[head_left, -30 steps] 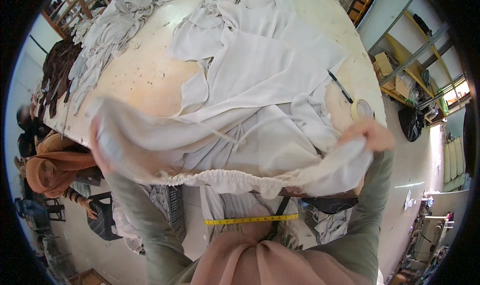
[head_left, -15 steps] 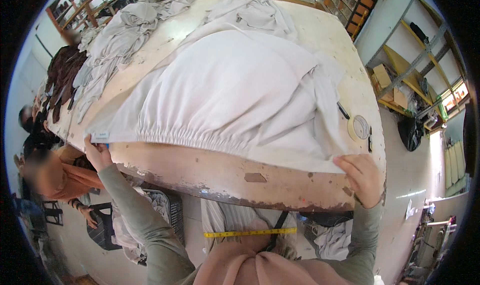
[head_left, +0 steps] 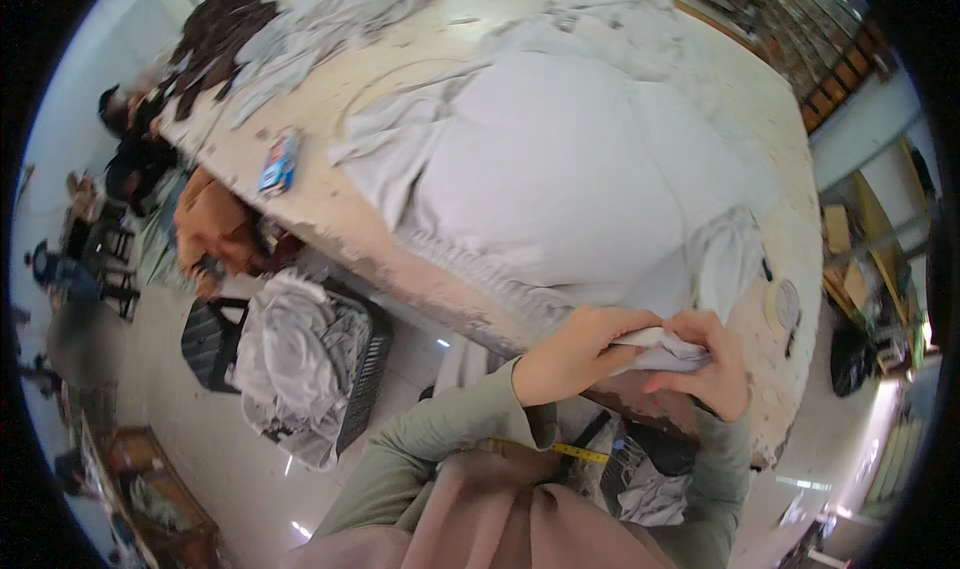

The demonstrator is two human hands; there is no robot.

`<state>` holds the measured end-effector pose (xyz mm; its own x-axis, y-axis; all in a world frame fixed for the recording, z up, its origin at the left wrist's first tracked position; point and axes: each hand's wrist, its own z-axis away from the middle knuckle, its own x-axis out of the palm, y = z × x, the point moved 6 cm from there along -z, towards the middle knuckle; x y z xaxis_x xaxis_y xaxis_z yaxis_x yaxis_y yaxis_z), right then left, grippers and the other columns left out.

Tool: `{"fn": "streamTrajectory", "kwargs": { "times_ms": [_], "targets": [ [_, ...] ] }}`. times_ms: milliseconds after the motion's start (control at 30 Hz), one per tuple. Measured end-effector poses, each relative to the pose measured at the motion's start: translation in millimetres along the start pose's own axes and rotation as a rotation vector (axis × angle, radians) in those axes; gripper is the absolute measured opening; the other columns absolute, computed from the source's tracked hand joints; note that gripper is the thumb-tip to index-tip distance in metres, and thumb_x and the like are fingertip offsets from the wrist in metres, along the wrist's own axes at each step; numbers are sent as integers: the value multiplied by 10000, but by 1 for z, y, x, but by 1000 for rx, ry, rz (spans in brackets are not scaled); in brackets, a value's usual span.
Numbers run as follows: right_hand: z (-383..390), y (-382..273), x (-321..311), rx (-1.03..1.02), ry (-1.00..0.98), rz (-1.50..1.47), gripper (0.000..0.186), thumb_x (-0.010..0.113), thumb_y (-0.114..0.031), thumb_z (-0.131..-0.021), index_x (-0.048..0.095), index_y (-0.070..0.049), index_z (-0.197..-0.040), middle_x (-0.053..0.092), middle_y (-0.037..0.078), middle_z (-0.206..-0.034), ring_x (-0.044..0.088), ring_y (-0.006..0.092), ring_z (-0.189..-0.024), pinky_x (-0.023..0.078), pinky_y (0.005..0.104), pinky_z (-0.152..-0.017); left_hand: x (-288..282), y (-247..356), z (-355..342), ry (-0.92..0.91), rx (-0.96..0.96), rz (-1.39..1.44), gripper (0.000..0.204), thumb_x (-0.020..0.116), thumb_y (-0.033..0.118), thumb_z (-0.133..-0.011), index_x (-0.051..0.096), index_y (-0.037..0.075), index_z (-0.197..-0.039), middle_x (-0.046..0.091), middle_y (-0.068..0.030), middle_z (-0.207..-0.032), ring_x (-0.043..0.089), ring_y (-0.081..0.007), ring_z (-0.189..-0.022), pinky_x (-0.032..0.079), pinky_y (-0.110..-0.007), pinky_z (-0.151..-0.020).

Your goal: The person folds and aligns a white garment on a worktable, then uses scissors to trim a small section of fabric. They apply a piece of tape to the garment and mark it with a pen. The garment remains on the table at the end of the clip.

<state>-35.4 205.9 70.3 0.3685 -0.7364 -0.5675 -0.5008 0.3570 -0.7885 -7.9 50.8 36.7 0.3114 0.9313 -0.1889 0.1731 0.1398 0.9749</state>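
Observation:
A white garment (head_left: 560, 169) with a gathered elastic edge lies spread over the worktable (head_left: 400, 259). Near the table's front right, my left hand (head_left: 575, 354) and my right hand (head_left: 712, 364) come together, both with fingers closed on a bunched corner of this garment. Little of the pinched cloth shows between them. The gathered edge runs off to the left of my hands, slack along the table's front edge.
Right of the garment lie a tape roll (head_left: 781, 304) and a black pen (head_left: 791, 343). A small blue box (head_left: 280, 162) sits on the left edge. Below left stands a dark basket (head_left: 372, 369) of pale cloth. A person in orange (head_left: 215, 224) is at the table's left side.
My left hand has let go of the garment's left end and moved right, beside my right hand. The gathered edge has gone slack, the blue box is uncovered, and the view has turned left.

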Motion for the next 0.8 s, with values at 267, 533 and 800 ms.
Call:
{"fn": "streamTrajectory", "kwargs": {
  "times_ms": [267, 533, 800],
  "targets": [
    [-7, 80, -57, 262, -134, 457, 237, 689, -31, -639, 706, -52, -875, 663, 113, -743, 654, 246, -699, 485, 304, -661, -119, -6, 95, 868, 51, 531, 208, 607, 121, -883, 648, -17, -1034, 660, -43, -873, 595, -105, -784, 464, -242, -727],
    [-5, 72, -85, 152, -99, 171, 180, 728, -39, -663, 674, -22, -834, 564, 14, -675, 544, 165, -782, 422, 292, -824, -189, -31, 148, 1102, -30, 292, 248, 618, 232, -915, 669, -11, -902, 673, -36, -822, 575, -80, -704, 432, -214, -661],
    [-18, 106, -71, 496, -166, -208, 264, 735, -92, -716, 624, -29, -947, 568, -11, -794, 535, 73, -836, 432, 264, -765, -202, -48, 155, 1224, -141, 379, 254, 625, 263, -909, 645, 13, -951, 657, -40, -861, 598, -98, -739, 465, -241, -680]
  ]
}}
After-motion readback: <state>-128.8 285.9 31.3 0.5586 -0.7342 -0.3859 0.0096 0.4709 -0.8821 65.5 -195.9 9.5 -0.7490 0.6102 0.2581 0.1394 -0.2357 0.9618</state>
